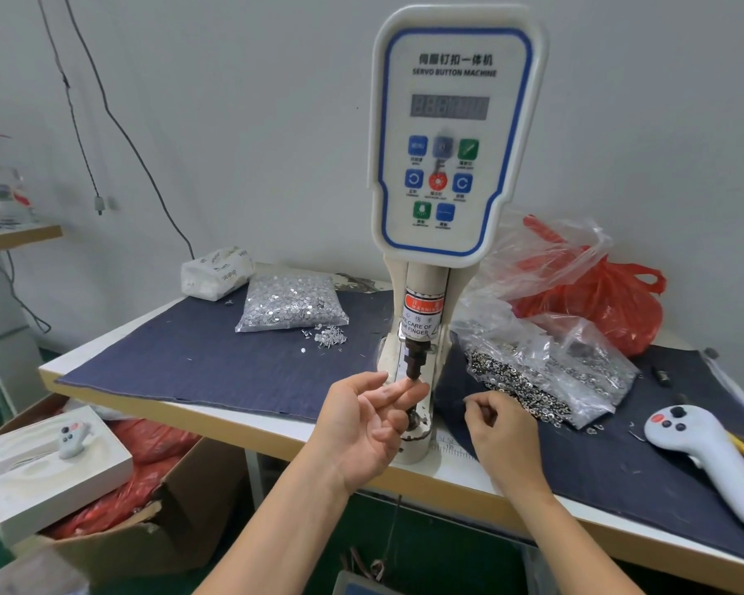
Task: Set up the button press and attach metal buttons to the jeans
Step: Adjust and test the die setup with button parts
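Observation:
The white servo button machine (452, 135) stands at the table's front edge, its dark upper die (413, 362) hanging above the lower die (415, 418). My left hand (361, 427) is palm up, with straight fingertips touching the underside of the upper die. My right hand (499, 427) rests on the dark denim (190, 358) just right of the machine base. Its fingers are curled, and I cannot tell whether they hold a button. An open clear bag of dark ring-shaped metal buttons (533, 380) lies beside that hand. A bag of silver tacks (293, 302) sits to the machine's left.
A red plastic bag (598, 302) lies behind the button bag. A white handheld controller (696, 448) lies at the right on the denim. A tissue pack (215, 272) sits at the back left. Below the table's left end is a cardboard box (168, 530) holding a white tray (48, 461).

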Motion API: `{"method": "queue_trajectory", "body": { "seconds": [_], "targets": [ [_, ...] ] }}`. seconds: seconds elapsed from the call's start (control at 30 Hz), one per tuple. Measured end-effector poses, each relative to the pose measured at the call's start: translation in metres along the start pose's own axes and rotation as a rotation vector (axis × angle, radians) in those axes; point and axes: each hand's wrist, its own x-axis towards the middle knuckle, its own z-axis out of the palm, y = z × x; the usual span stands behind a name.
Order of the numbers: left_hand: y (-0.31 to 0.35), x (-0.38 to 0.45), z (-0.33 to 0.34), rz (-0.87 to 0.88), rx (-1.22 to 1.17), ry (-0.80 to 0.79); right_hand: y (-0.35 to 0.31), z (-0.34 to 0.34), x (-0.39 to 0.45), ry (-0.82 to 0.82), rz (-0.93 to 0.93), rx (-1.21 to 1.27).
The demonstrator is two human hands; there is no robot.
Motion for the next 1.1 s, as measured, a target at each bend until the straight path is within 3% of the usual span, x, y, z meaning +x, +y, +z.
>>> {"method": "queue_trajectory", "body": {
  "seconds": [1.1],
  "targets": [
    [0.0066, 0.0023, 0.0011, -0.023, 0.035, 0.036, -0.0004, -0.0002, -0.0006, -0.010, 0.009, -0.003]
  ]
}}
